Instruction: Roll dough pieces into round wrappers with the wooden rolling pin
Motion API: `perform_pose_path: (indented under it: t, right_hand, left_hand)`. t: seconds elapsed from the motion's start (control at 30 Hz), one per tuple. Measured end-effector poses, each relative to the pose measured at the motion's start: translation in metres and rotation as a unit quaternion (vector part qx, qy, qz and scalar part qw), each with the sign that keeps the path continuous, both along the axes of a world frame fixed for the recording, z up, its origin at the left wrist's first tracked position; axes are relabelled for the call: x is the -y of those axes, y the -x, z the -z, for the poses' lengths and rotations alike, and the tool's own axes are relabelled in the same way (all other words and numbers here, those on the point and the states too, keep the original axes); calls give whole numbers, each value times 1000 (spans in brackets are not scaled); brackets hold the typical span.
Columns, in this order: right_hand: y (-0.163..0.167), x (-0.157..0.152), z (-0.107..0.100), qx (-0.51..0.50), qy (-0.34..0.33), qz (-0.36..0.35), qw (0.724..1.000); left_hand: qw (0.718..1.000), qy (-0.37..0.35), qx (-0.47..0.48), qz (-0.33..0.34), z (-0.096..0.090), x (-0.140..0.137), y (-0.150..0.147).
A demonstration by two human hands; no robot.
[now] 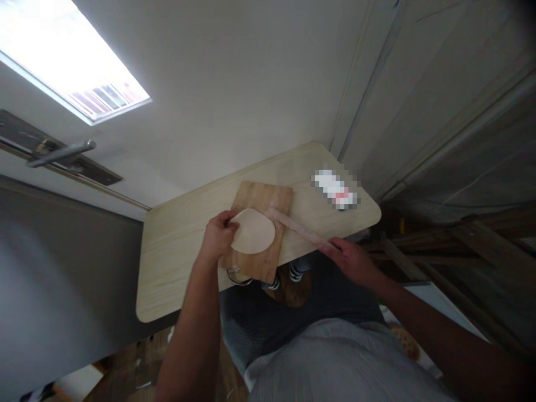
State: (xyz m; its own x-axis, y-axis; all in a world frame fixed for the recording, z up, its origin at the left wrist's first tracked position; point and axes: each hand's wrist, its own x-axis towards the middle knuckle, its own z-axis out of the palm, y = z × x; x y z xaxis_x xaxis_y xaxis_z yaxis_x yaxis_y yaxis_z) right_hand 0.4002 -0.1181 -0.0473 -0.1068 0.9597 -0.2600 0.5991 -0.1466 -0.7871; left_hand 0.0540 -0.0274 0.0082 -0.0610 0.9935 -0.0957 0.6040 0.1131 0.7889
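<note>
A flat, pale round of dough lies over a wooden cutting board. My left hand pinches the dough's left edge, thumb on the near side. In my right hand is the near end of a floury wooden rolling pin. The pin slants up and left, its far end at the board beside the dough's upper right. Whether the pin touches the board, I cannot tell.
The board rests on a narrow light-wood table against a pale wall. A blurred-out white and red item is at its right end. A door handle juts out at left. A metal rim shows below the board.
</note>
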Motion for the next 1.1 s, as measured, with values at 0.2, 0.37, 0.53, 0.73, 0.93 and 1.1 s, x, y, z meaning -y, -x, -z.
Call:
perform_pose_path:
  t: [0.2, 0.37, 0.53, 0.73, 0.93, 1.1]
  right_hand:
    - [0, 2, -7, -16, 0, -17, 1000]
    - [9, 10, -16, -44, 13, -65, 997]
    - [20, 20, -20, -25, 34, -91, 995]
    - [26, 19, -19, -28, 31, -107, 993]
    - [23, 17, -15, -16, 37, -113, 993]
    - [24, 17, -17, 7, 39, -113, 993]
  left_hand:
    - [991, 80, -20, 106, -6, -47, -5]
    - [992, 5, -48, 117, 5, -57, -33]
    - [997, 1, -47, 60, 11, -48, -28]
    - [998, 40, -43, -1, 6, -33, -10]
    - [993, 9, -119, -21, 13, -29, -3]
    - [966, -187, -178, -5, 20, -9, -32]
